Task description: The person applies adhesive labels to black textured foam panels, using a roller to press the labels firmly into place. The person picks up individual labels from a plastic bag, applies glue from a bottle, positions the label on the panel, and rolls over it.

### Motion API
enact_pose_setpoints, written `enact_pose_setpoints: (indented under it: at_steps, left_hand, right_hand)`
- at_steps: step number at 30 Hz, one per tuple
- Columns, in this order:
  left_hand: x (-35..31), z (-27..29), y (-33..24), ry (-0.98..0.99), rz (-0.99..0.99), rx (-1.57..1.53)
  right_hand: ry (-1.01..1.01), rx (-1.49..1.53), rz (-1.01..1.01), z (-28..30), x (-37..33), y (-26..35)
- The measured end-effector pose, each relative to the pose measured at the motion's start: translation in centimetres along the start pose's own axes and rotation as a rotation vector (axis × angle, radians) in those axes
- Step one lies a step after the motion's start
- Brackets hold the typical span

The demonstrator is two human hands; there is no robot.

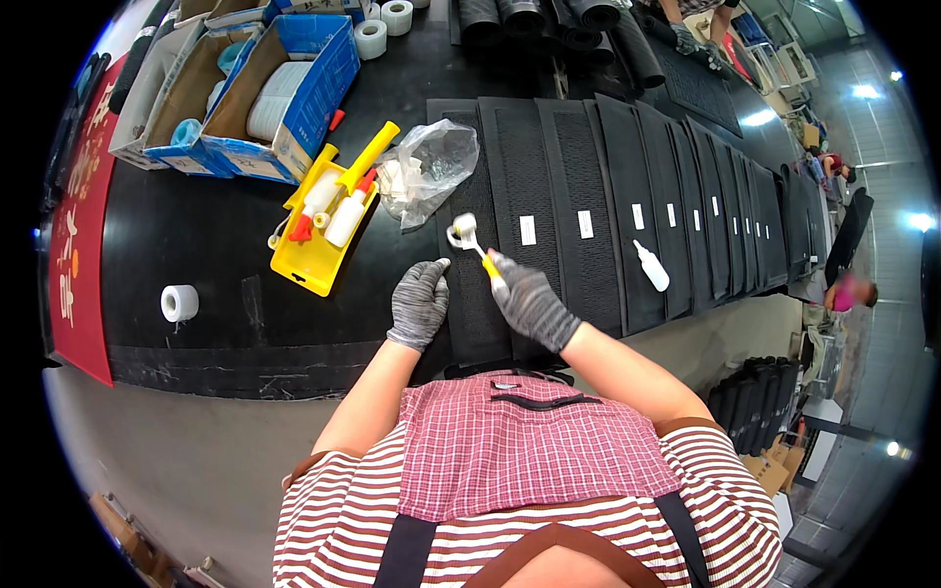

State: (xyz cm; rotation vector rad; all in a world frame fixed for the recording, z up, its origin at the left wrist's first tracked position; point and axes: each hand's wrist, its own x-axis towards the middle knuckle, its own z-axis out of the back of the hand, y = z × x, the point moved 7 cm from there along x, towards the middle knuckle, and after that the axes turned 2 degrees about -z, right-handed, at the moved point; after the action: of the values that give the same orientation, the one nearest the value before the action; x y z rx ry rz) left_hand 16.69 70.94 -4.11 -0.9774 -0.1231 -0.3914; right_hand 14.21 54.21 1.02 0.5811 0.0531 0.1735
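My right hand [534, 302], in a grey knit glove, is closed round the yellow handle of a small paint roller [467, 231]. The roller's white head is over the left part of the nearest black textured mat [474, 304]. My left hand [420, 304], gloved the same way, is at that mat's left edge with its fingers drawn together; what they pinch, if anything, is hidden. Beyond it, a crumpled clear plastic bag [438, 169] with whitish pieces inside overlaps the mat. To the left, a yellow tray [310, 265] holds white bottles with red caps and a yellow-handled tool.
More black mats with white labels [586, 224] overlap in a row to the right, a white squeeze bottle [652, 268] lying on them. White rolls [179, 303] and open boxes [304, 98] stand left. Rolled black sheets [524, 20] lie at the back. Another person's gloved hands [698, 44] work far right.
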Motion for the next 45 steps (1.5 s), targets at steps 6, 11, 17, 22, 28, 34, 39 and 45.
enact_pose_setpoints:
  at_steps: [6, 11, 17, 22, 28, 34, 39, 45]
  left_hand:
    - [-0.4, 0.1, 0.5, -0.022, -0.001, -0.015]
    - [-0.3, 0.1, 0.4, -0.035, -0.028, -0.004]
    - [0.0, 0.0, 0.2, -0.025, -0.018, -0.029]
    - [-0.1, 0.1, 0.3, -0.039, 0.005, -0.032]
    - [-0.5, 0.1, 0.7, -0.054, -0.009, -0.011]
    - [-0.1, 0.5, 1.0, -0.028, -0.002, -0.018]
    - [0.8, 0.8, 0.8, -0.028, 0.013, -0.037]
    - [8.4, 1.7, 2.0, 0.063, 0.113, 0.490]
  right_hand:
    - [0.274, 0.032, -0.206, 2.0, -7.1, 0.6]
    - [0.138, 0.029, -0.126, 1.4, -2.2, 1.0]
    - [0.030, -0.058, -0.042, -0.5, 3.2, 0.2]
    - [0.136, 0.108, -0.106, 1.2, -4.9, 1.1]
    - [0.061, 0.049, 0.003, 3.0, -4.9, 1.9]
    - [0.133, 0.001, -0.165, -0.7, -0.2, -0.4]
    - [0.224, 0.090, -0.297, 0.1, -9.4, -3.7]
    - [-0.394, 0.434, -0.336, 11.1, -13.0, -6.5]
